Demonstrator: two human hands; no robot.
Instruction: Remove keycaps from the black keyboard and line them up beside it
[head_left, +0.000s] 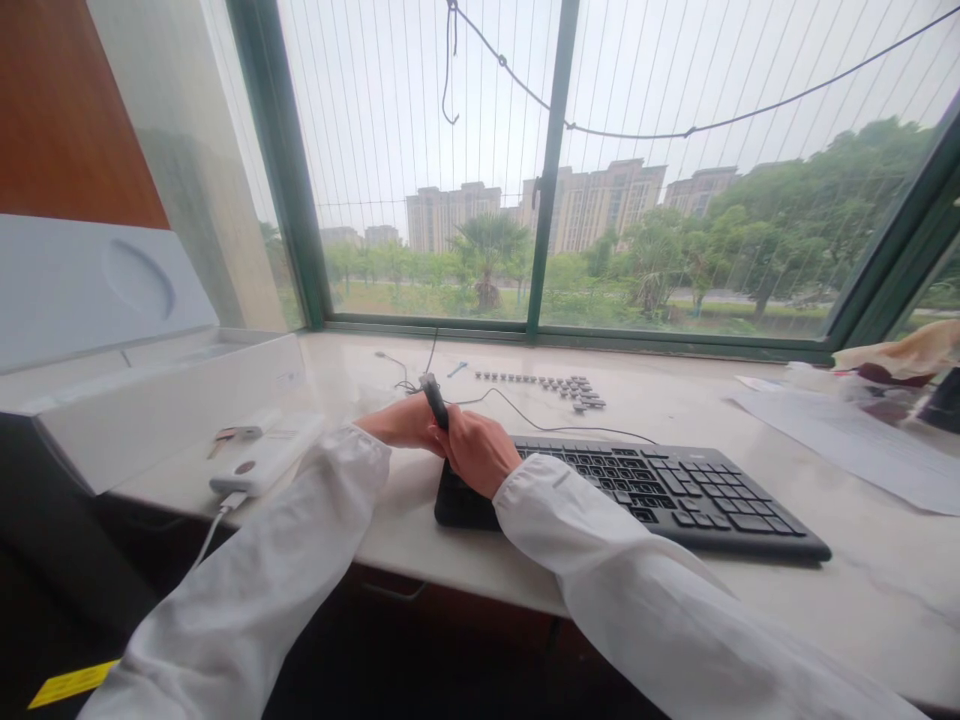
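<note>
My right hand (480, 450) is closed around a slim black tool with a greyish end (435, 400), which points up and slightly left; its lower part is hidden, so I cannot tell its exact kind. Just behind it, my left hand (405, 422) meets my right hand at the left end of a black keyboard (750, 540). The left fingers are mostly hidden. Much of the keyboard's middle shows bare sockets without keycaps, while keycaps sit on its right part. Loose keycaps (577, 388) lie in rows on the white tabletop behind the keyboard.
A small blue tool (457, 369) and a cable (510, 400) lie near the window. At left stand a white box (172, 410) and a white power strip (259, 465) with a plug. Papers (855, 440) lie at right. The table's front edge (465, 580) is close below my arms.
</note>
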